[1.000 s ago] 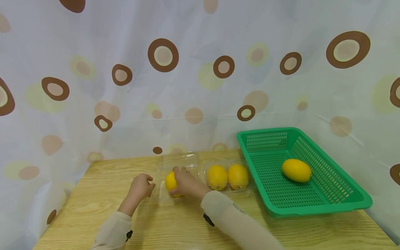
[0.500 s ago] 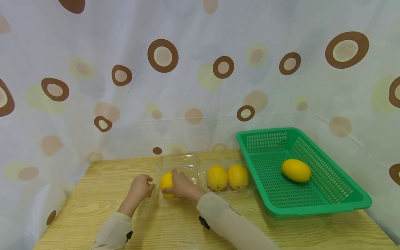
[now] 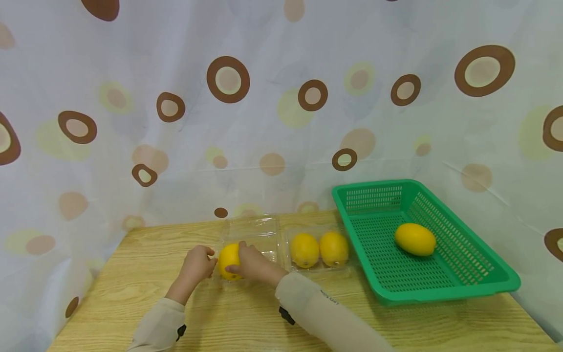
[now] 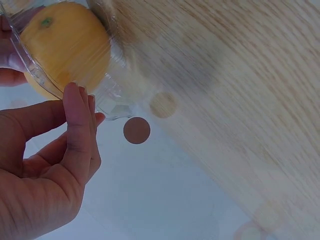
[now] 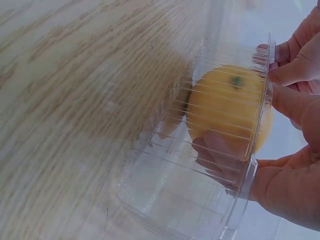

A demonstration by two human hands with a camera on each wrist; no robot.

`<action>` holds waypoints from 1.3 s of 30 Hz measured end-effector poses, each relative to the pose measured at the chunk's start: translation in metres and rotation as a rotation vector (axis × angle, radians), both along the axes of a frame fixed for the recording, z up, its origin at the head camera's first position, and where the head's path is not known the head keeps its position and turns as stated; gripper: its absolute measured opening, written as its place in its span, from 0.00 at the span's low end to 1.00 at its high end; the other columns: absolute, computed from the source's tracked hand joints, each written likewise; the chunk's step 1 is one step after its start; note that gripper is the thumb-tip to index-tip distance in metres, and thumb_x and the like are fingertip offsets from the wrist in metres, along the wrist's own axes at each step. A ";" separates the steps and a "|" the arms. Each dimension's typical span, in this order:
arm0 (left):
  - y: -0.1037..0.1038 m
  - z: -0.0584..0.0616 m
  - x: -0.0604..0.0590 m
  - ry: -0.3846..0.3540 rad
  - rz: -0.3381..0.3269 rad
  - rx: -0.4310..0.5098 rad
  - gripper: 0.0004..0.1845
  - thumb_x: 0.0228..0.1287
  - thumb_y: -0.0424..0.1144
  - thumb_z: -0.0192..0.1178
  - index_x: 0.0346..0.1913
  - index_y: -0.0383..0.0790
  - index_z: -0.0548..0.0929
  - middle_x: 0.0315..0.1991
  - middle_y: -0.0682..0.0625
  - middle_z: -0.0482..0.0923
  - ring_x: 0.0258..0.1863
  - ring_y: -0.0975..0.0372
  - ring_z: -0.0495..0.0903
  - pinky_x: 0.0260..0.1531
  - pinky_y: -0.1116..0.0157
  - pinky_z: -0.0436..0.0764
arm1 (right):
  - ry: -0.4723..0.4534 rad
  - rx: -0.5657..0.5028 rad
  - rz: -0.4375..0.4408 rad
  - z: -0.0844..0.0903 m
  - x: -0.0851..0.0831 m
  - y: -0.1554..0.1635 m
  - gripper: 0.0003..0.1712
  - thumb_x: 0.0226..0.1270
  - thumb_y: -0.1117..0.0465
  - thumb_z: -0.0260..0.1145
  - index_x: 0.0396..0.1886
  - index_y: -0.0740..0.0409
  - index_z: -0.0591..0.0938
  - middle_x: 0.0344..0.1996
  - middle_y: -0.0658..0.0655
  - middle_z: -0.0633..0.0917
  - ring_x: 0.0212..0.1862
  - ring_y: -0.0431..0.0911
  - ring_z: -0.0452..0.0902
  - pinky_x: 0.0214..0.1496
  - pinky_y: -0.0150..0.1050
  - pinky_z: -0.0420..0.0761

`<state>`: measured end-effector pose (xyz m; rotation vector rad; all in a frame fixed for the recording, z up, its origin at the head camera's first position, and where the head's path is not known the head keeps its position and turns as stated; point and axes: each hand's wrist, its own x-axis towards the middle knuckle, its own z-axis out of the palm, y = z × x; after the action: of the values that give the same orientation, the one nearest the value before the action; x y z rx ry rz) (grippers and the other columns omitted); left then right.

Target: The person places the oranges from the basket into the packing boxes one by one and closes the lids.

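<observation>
A clear plastic clamshell box (image 3: 266,243) stands on the table with its lid raised at the back. My right hand (image 3: 257,264) reaches into it and holds a yellow lemon (image 3: 227,262) in the box's left side, thumb at the front and fingers behind. My left hand (image 3: 197,264) is at the box's left edge. In the right wrist view, the left thumb and fingers pinch the box rim close to the lemon (image 5: 220,107). The left wrist view shows the lemon's green stem end (image 4: 46,22) through the plastic.
Just right of the box, a second clear box holds two lemons (image 3: 305,250). Farther right, a green slotted basket (image 3: 374,274) contains one lemon (image 3: 415,239). A dotted curtain (image 3: 272,122) hangs behind the wooden table (image 3: 132,274).
My right hand has moved the lemon leftward inside the box, up against its left side. My left hand has stayed at the box's edge.
</observation>
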<state>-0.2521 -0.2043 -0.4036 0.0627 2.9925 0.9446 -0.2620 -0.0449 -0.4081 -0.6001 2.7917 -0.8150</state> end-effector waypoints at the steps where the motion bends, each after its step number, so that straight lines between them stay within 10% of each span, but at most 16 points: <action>1: 0.000 0.000 0.000 0.003 -0.001 0.000 0.17 0.64 0.25 0.57 0.51 0.15 0.75 0.24 0.40 0.82 0.13 0.63 0.75 0.19 0.66 0.78 | -0.001 0.001 0.000 0.000 0.000 0.000 0.41 0.64 0.48 0.68 0.63 0.74 0.64 0.37 0.63 0.79 0.38 0.49 0.75 0.41 0.39 0.78; 26: -0.001 -0.002 -0.001 0.002 -0.002 0.014 0.16 0.65 0.26 0.57 0.51 0.15 0.75 0.24 0.41 0.82 0.13 0.63 0.76 0.19 0.66 0.78 | -0.017 0.139 -0.014 0.017 0.000 0.011 0.44 0.65 0.43 0.64 0.68 0.70 0.63 0.55 0.67 0.76 0.51 0.53 0.77 0.54 0.46 0.78; 39: -0.002 -0.002 -0.002 -0.012 -0.005 0.020 0.17 0.65 0.26 0.56 0.52 0.14 0.74 0.25 0.40 0.82 0.14 0.63 0.77 0.21 0.65 0.81 | 0.084 0.199 0.182 0.053 -0.009 0.045 0.30 0.70 0.50 0.61 0.63 0.64 0.72 0.59 0.60 0.77 0.60 0.52 0.73 0.61 0.42 0.74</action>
<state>-0.2539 -0.2061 -0.4056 0.0638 2.9709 0.9712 -0.2707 0.0005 -0.3553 -0.8533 2.7931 -0.4809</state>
